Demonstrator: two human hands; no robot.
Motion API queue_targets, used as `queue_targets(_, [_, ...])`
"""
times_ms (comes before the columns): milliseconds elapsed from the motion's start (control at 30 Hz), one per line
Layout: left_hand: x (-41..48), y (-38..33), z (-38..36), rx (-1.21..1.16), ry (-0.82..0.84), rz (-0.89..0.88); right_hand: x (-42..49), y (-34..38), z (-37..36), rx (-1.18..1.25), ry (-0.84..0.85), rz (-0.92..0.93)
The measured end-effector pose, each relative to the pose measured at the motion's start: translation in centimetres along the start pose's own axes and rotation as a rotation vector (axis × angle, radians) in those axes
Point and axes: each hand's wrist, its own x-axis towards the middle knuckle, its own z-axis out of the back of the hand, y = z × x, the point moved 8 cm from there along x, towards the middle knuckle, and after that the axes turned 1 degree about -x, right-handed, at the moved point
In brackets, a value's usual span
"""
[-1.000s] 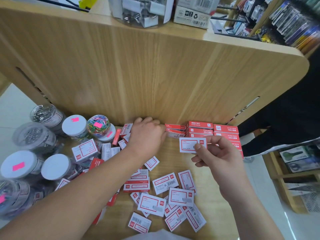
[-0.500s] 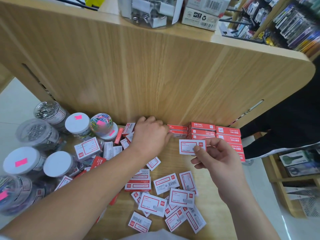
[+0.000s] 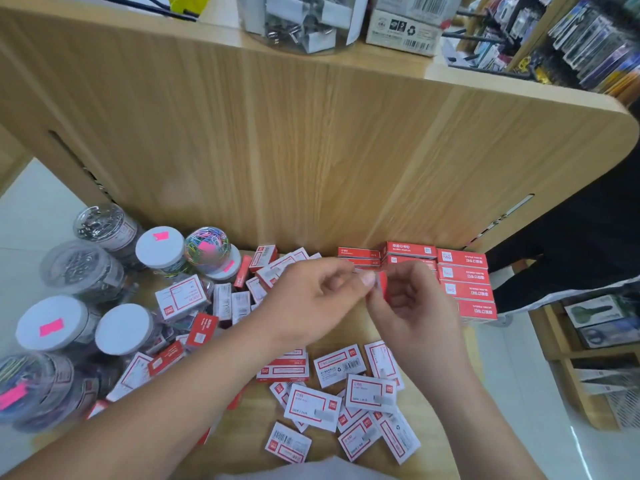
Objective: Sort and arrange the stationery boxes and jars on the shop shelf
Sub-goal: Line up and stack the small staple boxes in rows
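Note:
Both hands meet over the middle of the wooden shelf [image 3: 249, 414]. My right hand [image 3: 412, 306] holds a small red and white staple box [image 3: 382, 285] edge-on, and my left hand [image 3: 311, 299] pinches the same box from the left with thumb and fingers. Several loose staple boxes [image 3: 311, 405] lie scattered flat in front of the hands. Neat stacks of red staple boxes [image 3: 462, 275] stand against the back panel at the right. Clear jars with white lids [image 3: 159, 249] and pink stickers crowd the left side.
A tall wooden panel [image 3: 311, 140] closes the back of the shelf. On the shelf above stand a clear tub of binder clips [image 3: 298, 22] and a cardboard box [image 3: 403, 27]. Racks of pens [image 3: 588, 39] hang at the far right. A lower wooden rack [image 3: 595, 337] stands at the right.
My left hand has left the boxes at the back panel and come right to the box in my right hand. The box has turned from face-up to edge-on.

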Motion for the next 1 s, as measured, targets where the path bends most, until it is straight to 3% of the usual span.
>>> queue_targets(133, [-0.4, -0.3, 1.1, -0.161, -0.022, 0.054, -0.5, 0.9, -2.0, -0.118, 0.206, 0.175])
queue_targets(333, [-0.9, 0.4, 3.1, -0.147, 0.016, 0.063, 0.8, -0.2, 0.8, 0.109, 0.032, -0.003])
queue_targets(500, [-1.1, -0.2, 2.6, -0.130, 0.071, 0.032, 1.2, -0.1, -0.1, 0.217, 0.166, -0.112])
queue_targets(633, [-1.0, 0.1, 2.5, -0.090, 0.088, 0.028, 1.6, -0.1, 0.1, 0.337, 0.134, -0.174])
queue_targets(733, [-1.2, 0.1, 3.1, 0.063, -0.049, -0.080, 1.5, 0.6, 0.1, 0.425, 0.134, -0.173])
queue_targets(900, [-3.1, -2.3, 4.0, 0.264, -0.261, -0.470, 0.6, -0.4, -1.2, 0.474, 0.287, -0.339])
queue_targets(1000, [-3.5, -1.9, 3.8, 0.138, -0.205, -0.410, 0.4, -1.1, -1.7, 0.453, 0.330, -0.355])
